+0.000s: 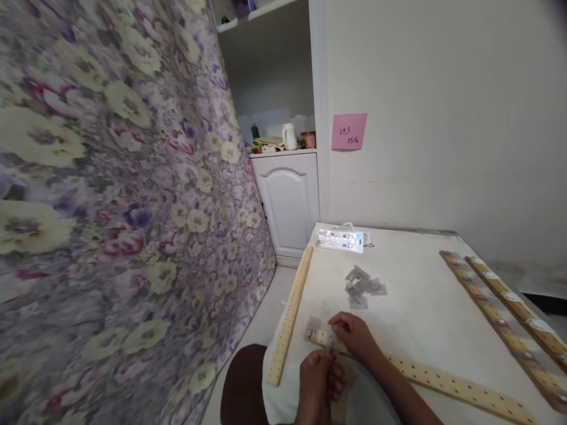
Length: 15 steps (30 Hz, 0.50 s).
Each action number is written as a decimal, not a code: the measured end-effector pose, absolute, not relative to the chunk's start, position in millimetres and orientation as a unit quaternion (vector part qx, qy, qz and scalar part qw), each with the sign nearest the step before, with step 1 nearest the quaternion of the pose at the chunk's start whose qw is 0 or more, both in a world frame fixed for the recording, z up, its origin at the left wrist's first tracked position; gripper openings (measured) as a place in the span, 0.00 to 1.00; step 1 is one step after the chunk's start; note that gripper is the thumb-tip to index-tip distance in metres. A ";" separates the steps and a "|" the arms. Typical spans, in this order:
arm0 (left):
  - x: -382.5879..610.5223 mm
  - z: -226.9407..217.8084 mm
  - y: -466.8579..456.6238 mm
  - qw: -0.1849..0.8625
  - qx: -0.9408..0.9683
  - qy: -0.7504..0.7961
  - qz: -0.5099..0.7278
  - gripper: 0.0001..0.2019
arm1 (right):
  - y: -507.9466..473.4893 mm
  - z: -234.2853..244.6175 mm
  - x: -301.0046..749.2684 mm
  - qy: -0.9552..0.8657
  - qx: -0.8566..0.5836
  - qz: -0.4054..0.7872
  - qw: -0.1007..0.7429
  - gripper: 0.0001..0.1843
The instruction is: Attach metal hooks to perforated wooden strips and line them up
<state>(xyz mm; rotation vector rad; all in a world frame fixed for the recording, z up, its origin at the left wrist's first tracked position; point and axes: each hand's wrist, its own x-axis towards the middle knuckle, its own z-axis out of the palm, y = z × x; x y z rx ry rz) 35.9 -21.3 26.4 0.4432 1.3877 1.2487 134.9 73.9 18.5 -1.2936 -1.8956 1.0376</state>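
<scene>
Left hand (315, 378) and right hand (352, 333) at one end of a drilled wooden strip (452, 382).
The fingers curl; I cannot tell whether they clamp anything. A clear packet (315, 322) lies at that end; beyond sit piled small packets (361, 287), contents unclear, and 1 clear plastic package (339, 240) holding small metal pieces.

Floral curtain (133, 206) at left, white cabinet (290, 203), shelf (261, 13) above, plain pale wall (434, 118)
</scene>
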 end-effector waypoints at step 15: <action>35.2 18.8 -10.1 0.553 0.195 0.619 0.523 0.10 | 77.4 7.2 134.1 -0.707 -0.525 0.380 0.284 0.15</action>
